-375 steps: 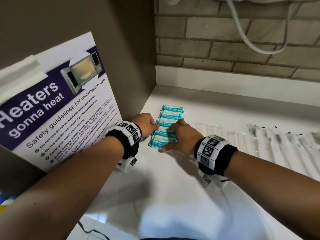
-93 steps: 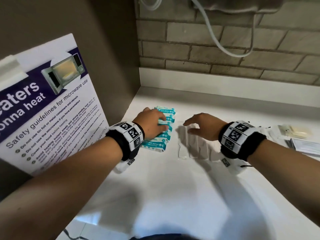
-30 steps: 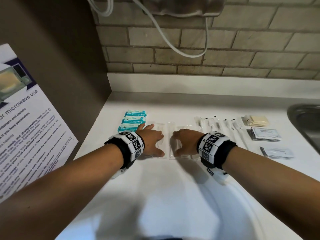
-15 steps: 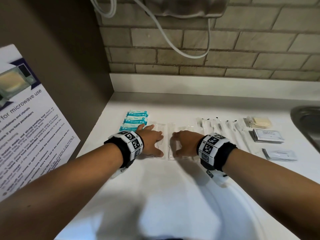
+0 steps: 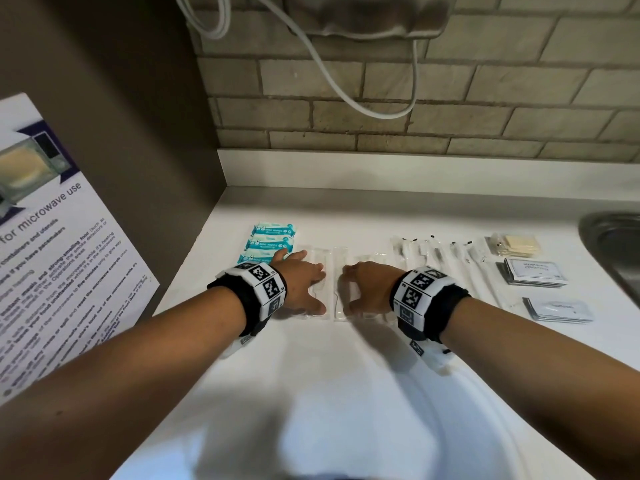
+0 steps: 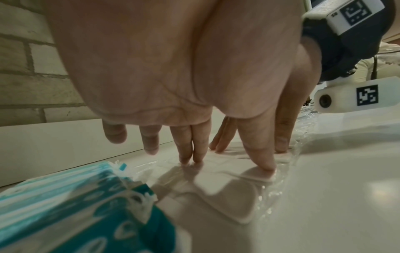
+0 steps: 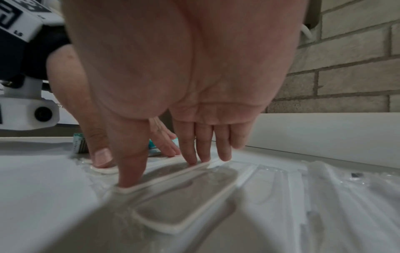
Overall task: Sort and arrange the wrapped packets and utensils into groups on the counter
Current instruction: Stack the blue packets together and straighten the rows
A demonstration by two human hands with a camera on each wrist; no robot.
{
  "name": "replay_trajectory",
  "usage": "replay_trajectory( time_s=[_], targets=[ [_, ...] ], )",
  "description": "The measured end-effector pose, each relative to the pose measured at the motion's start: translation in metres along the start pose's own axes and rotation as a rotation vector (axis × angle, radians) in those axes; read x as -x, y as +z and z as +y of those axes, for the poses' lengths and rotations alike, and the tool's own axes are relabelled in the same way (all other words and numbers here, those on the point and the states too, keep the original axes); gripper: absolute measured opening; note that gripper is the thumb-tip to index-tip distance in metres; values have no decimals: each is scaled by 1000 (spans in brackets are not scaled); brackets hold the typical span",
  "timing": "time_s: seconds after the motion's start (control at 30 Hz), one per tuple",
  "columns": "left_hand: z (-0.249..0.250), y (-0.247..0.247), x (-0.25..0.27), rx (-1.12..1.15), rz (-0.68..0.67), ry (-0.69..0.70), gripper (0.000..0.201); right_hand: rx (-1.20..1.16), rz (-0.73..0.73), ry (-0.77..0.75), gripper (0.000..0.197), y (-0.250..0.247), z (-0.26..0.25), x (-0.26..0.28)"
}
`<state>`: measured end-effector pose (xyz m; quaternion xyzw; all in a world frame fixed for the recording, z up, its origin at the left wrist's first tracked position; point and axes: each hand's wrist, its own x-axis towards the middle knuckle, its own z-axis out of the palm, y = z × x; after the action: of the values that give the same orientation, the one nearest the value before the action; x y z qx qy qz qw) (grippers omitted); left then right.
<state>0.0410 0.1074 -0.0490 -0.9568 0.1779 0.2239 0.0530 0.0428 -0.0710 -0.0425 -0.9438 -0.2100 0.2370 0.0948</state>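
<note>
Several clear-wrapped white utensils (image 5: 335,271) lie side by side on the white counter (image 5: 322,382). My left hand (image 5: 302,281) and right hand (image 5: 367,287) press flat on them with straight fingers, thumbs nearly facing. The left wrist view has my fingertips (image 6: 265,164) on the clear wrap (image 6: 249,196); in the right wrist view my fingertips (image 7: 132,178) rest on a wrapped utensil (image 7: 184,202). A row of teal wipe packets (image 5: 269,241) sits just left of my left hand. Wrapped utensils with black tips (image 5: 436,258) lie to the right.
Tan packets (image 5: 517,244) and two stacks of white sachets (image 5: 535,271) (image 5: 559,310) lie at the right, before a steel sink (image 5: 616,247). A microwave poster (image 5: 55,258) hangs on the left wall. A cable (image 5: 349,95) loops down the brick wall.
Since three seconds ago my left hand has left the wipe packets and joined the right on the clear-wrapped utensils. Over the last second both hands stay almost still.
</note>
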Motion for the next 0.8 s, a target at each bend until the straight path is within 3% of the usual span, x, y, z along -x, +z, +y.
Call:
replay_trajectory(
  time_s=[0.17, 0.27, 0.33, 0.6, 0.8],
  targets=[
    [2, -6, 0, 30, 19, 3, 79, 12, 16, 1, 24, -2, 2, 1],
    [6, -10, 2, 65, 68, 23, 77, 124, 31, 15, 63, -10, 6, 7],
    [13, -13, 1, 74, 92, 41, 76, 174, 46, 42, 72, -15, 13, 12],
    [33, -8, -7, 13, 55, 52, 76, 102, -18, 112, 67, -8, 29, 20],
    [36, -7, -7, 8, 56, 46, 76, 79, -5, 69, 46, -3, 27, 17]
  ],
)
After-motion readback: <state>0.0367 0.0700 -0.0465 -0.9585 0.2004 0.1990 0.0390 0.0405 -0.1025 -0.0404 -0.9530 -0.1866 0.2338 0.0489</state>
